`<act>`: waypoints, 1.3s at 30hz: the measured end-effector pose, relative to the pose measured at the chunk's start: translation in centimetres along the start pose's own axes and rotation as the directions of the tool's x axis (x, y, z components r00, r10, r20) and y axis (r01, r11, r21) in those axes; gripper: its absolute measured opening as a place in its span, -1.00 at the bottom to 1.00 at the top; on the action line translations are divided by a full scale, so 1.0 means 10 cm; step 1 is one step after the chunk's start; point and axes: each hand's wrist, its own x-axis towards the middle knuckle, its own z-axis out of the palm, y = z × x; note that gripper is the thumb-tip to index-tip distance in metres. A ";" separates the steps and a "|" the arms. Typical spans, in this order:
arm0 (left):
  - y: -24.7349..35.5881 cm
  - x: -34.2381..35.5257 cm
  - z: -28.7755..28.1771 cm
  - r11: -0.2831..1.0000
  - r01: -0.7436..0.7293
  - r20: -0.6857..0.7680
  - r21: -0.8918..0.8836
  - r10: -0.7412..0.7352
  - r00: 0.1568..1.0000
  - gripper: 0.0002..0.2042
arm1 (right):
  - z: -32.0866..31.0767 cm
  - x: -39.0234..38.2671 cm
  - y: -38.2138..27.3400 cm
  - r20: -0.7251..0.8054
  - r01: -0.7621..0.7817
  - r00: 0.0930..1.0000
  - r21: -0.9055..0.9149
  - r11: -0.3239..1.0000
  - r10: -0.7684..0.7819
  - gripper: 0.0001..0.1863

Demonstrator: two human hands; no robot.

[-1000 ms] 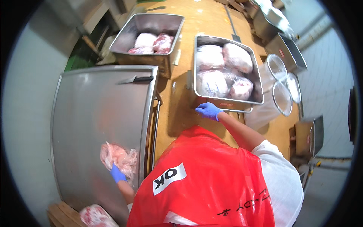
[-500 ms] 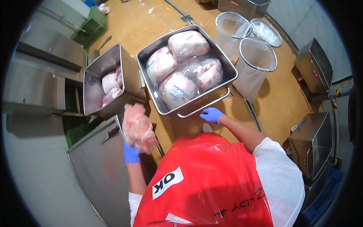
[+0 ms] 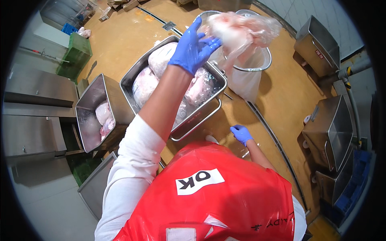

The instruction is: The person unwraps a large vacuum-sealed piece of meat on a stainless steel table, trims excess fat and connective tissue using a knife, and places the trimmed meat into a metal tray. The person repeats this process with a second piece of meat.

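Note:
My left hand (image 3: pixel 193 50), in a blue glove, is stretched far forward over the metal tub, fingers spread. Just beyond its fingertips a crumpled clear plastic bag (image 3: pixel 245 36) with pinkish stains hangs in the air above the hoop-rimmed bag holders. My right hand (image 3: pixel 242 134), also blue-gloved, is held low over the floor, right of the tub, its fingers curled with nothing visible in them. The steel tub (image 3: pixel 201 115) holds several large plastic-wrapped pieces of meat (image 3: pixel 145 86); my left forearm hides part of them.
A second steel tub (image 3: pixel 87 110) with meat stands at left, beside steel cabinets (image 3: pixel 32 134). Clear bags hang from round hoops (image 3: pixel 263 66) beyond the tub. More steel tubs (image 3: pixel 327 134) line the right wall. A drain channel (image 3: pixel 277 140) crosses the floor; a green crate (image 3: pixel 76 56) stands far left.
My left hand has swung from the lower left up across the tub and opened, and the plastic bag has left it toward the hoops. The view has shifted right.

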 end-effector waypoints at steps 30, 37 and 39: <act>-0.93 -1.82 -5.56 0.986 0.029 -0.758 0.164 0.107 0.644 -0.65 | 0.81 1.94 -2.02 0.283 0.170 0.958 -0.669 0.723 0.036 -0.49; -1.89 -1.07 -5.94 0.832 0.403 -0.862 0.382 0.164 0.479 -0.40 | 2.51 3.11 -2.37 0.653 0.436 0.755 -0.574 0.693 0.067 -0.50; -2.09 -1.04 -6.12 0.811 0.470 -0.904 0.349 0.160 0.397 -0.43 | 2.92 3.34 -2.39 0.628 0.429 0.778 -0.564 0.706 0.028 -0.45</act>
